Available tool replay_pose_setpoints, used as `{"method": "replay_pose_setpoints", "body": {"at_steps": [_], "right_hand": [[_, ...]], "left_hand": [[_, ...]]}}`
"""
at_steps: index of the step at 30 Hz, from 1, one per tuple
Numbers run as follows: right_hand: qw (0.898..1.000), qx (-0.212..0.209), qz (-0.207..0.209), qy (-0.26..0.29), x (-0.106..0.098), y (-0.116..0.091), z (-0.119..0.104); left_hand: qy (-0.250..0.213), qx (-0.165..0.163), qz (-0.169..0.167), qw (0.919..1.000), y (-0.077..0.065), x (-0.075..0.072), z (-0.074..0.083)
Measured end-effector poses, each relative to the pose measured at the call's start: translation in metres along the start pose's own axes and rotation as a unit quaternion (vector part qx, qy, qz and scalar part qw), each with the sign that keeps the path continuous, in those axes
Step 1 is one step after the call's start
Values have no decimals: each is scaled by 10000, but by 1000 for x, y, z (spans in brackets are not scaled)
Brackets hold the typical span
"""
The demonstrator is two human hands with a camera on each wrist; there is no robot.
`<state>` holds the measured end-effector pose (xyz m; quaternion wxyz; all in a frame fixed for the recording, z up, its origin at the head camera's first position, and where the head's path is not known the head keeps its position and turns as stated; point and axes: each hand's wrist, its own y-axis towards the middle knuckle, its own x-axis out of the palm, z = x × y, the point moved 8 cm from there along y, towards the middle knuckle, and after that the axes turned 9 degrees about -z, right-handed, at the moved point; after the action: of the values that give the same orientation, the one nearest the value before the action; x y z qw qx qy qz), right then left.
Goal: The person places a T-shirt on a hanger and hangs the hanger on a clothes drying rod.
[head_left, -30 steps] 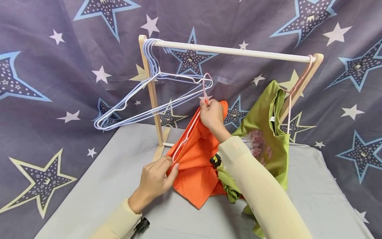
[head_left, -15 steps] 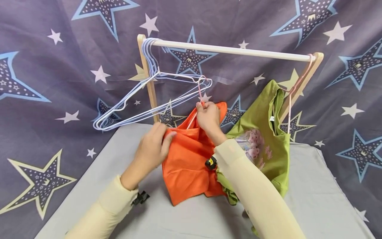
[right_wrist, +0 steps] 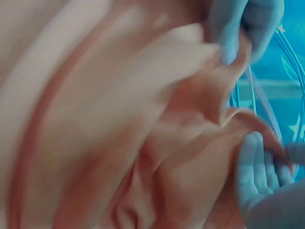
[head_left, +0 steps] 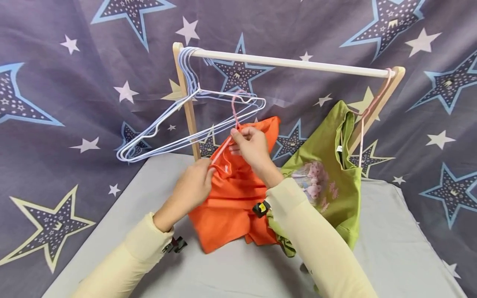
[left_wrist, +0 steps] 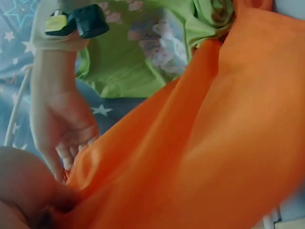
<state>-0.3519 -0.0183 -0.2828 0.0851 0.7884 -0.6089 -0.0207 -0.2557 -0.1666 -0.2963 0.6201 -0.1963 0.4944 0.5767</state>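
Note:
An orange shirt [head_left: 223, 211] hangs partly over a pink hanger [head_left: 234, 107], its lower part spread on the grey cloth. My right hand [head_left: 254, 151] pinches the hanger just below its hook, with the other fingers loosely bent against the fabric. At the left of the neckline, my left hand [head_left: 191, 184] grips the shirt's edge by the hanger's arm. A small white label shows inside the neck. The left wrist view is filled by orange cloth [left_wrist: 190, 143] stretching away from the hand. Fingers of the right hand [right_wrist: 262, 176] appear beside the cloth in the right wrist view.
A rack with a white rail [head_left: 290, 63] and wooden posts stands behind. Several blue and white hangers [head_left: 199, 89] hang at its left end. A green printed shirt [head_left: 343, 203] hangs on a pink hanger [head_left: 372, 101] at the right end. Star-patterned fabric backs everything.
My left hand has moved up from the hanger's lower end to the shirt's neckline, drawing cloth over the hanger's arm. The right hand and the hook have shifted left.

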Motion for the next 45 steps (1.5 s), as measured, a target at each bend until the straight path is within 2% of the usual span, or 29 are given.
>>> {"method": "replay_pose_setpoints", "body": {"at_steps": [3, 7, 11, 13, 18, 21, 23, 25, 27, 30, 33, 38, 40, 43, 45], "right_hand": [[9981, -394, 42, -475, -5, 3, -9], [9862, -657, 860, -1250, -29, 7, -12], [9676, -284, 1687, -1859, -57, 12, -2], [9663, 84, 1794, -1843, -67, 16, 9], [9759, 719, 1548, -1360, -74, 22, 34], [9828, 906, 1405, -779, -74, 22, 48], [9840, 1000, 1465, -195, -78, 21, 57], [9791, 1005, 1706, 469, -85, 19, 65], [9711, 962, 2000, 877, -95, 16, 72], [9623, 974, 2375, 895, -108, 12, 78], [9551, 1163, 2551, 955, -117, 7, 86], [9315, 1419, 3049, 1385, -131, -5, 98], [9335, 1502, 3044, 1156, -132, -5, 97], [9531, 1586, 2567, 232, -123, 2, 90], [9618, 1390, 2309, -477, -114, 7, 78]], "left_hand": [[58, -270, 575, 9980, -5, -21, -7], [266, -323, 994, 9942, -6, -47, -8], [501, -228, 1141, 9919, -3, -72, -2], [574, -263, 1091, 9920, 0, -80, 0], [502, -404, 852, 9943, 3, -86, 0], [438, -463, 819, 9946, 1, -89, -2], [459, -498, 851, 9941, -2, -93, -5], [532, -547, 863, 9933, -5, -97, -8], [618, -583, 840, 9928, -7, -100, -12], [728, -621, 788, 9923, -10, -104, -15], [744, -613, 751, 9925, -11, -107, -16], [785, -641, 690, 9925, -11, -112, -14], [802, -675, 621, 9926, -10, -112, -12], [789, -779, 567, 9922, -8, -112, -10], [764, -843, 589, 9918, -6, -113, -7]]}}
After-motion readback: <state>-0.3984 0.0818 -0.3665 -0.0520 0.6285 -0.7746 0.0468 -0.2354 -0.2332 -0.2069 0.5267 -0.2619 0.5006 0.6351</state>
